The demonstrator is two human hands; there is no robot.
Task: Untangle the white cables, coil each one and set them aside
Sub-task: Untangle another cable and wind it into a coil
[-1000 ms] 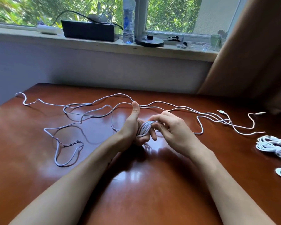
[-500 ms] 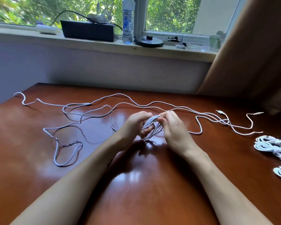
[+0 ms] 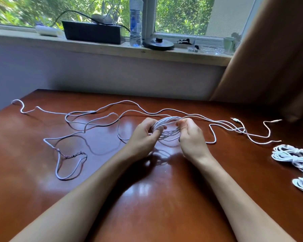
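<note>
Reddish-brown wooden table (image 3: pixel 33 189) fills the lower frame; glossy top, pale window glare at lower centre. Plain pale grey-lilac wall (image 3: pixel 94 74) behind it, across mid frame. Light windowsill (image 3: pixel 42 41) runs along the upper frame. On the sill, left to right: black rectangular box (image 3: pixel 91 33), clear water bottle (image 3: pixel 136 23), round black disc (image 3: pixel 158 44). Window (image 3: pixel 182 14) at top, pale frame post (image 3: pixel 150 16) near centre; green foliage outside, daylight. Brown curtain (image 3: pixel 278 58) hangs at upper right.

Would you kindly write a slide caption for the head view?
Left hand and right hand hold a coil of white cable over the table; loose cable lies behind, finished coils at right.
</note>
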